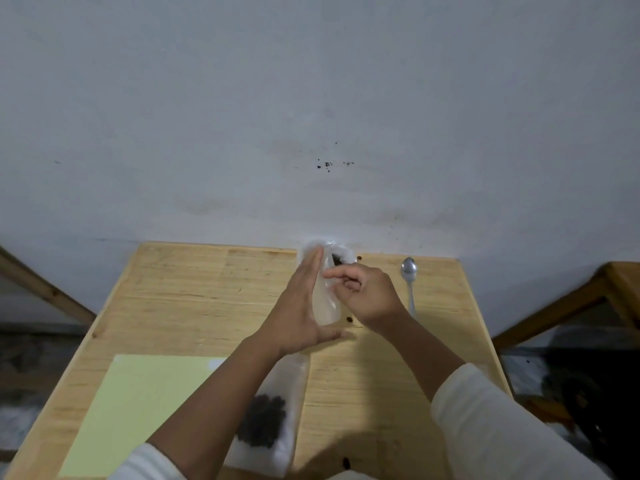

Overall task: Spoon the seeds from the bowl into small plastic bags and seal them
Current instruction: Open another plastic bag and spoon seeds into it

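head view: plastic bag [327,289] upright between both hands, seeds [336,260] topmost

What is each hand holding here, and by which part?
Left hand presses flat against the plastic bag's side; right hand pinches its opposite edge.

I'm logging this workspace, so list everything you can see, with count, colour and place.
table: one, light wood, against a grey wall.
held bag: one, clear plastic, dark seeds at its far end, between both hands.
filled bag: one, clear, dark seeds inside, lying near the front edge under the left forearm.
spoon: one, silver, lying right of the hands.
paper sheet: one, pale yellow, front left.
loose seeds: a few, dark, scattered on the table.
left hand: fingers straight, flat against the held bag.
right hand: fingers curled at the held bag.
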A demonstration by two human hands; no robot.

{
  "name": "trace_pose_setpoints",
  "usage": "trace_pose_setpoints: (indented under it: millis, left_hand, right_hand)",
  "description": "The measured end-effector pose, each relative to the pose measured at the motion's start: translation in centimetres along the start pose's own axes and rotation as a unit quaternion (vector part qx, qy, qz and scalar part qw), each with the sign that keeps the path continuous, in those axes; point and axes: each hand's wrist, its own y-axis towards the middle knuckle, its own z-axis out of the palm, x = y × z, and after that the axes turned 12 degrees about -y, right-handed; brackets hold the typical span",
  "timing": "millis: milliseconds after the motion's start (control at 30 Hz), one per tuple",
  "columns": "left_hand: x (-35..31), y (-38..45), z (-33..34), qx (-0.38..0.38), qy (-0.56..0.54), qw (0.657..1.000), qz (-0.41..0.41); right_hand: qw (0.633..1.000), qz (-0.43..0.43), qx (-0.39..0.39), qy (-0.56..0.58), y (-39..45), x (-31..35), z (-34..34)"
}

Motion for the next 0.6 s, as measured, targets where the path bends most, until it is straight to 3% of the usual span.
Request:
trace_pose_setpoints:
  millis: [100, 233, 333, 400, 467, 600]
  left_hand:
    - [0.5, 0.4, 0.5, -0.045, 0.027, 0.998, 0.029]
    - [0.9, 0.5, 1.0, -0.129, -0.018, 0.991, 0.028]
    - [1.5, 0.5, 1.5, -0.17, -0.03, 0.985, 0.008]
    - [2.0, 0.5, 1.7, -0.205, -0.038, 0.978, -0.016]
    - [2.5, 0.4, 2.0, -0.232, -0.044, 0.971, -0.036]
    - [3.0, 0.3, 2.9, -0.267, -0.059, 0.959, -0.077]
  right_hand:
    - [1.0, -0.019, 0.01, -0.019, -0.1, -0.3, 0.2]
    - [0.992, -0.044, -0.045, -0.113, 0.6, -1.5, 0.2]
    - [0.995, -0.051, -0.062, -0.052, 0.5, -2.4, 0.2]
    - [0.994, 0.008, -0.109, -0.032, 0.8, -4.3, -0.2]
    - [0.98, 0.107, -0.144, -0.087, 1.5, -7.7, -0.8]
    - [0.948, 0.213, -0.139, -0.189, 1.9, -15.0, -2.1]
